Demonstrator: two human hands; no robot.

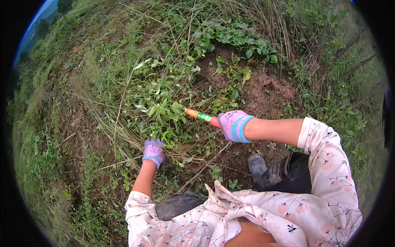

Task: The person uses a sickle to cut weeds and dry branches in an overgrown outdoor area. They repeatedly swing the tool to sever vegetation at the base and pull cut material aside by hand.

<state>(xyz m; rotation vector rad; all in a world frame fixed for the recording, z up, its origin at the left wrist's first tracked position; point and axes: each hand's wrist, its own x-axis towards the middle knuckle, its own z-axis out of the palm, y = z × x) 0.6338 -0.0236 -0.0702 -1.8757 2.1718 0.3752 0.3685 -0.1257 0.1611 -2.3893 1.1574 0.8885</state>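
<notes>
My right hand (233,126), in a purple knit glove with a blue-striped cuff, is closed around the red end of a hand tool's handle (202,117). That handle is orange, green and red and points left into leafy weeds (168,109). Foliage hides the tool's head, so its kind cannot be told. Lower left, my left hand (153,152) wears a matching glove and grips plant stems (135,145) at the near edge of the green clump. Its fingertips are partly hidden among the leaves.
Bare reddish soil (268,89) shows beyond my right hand. Broad-leaved vines (237,35) and dry stalks (282,27) cover the slope above it. A dark muddy boot (257,166) stands below my right forearm. Dark strands (358,66) run through grass at the far right.
</notes>
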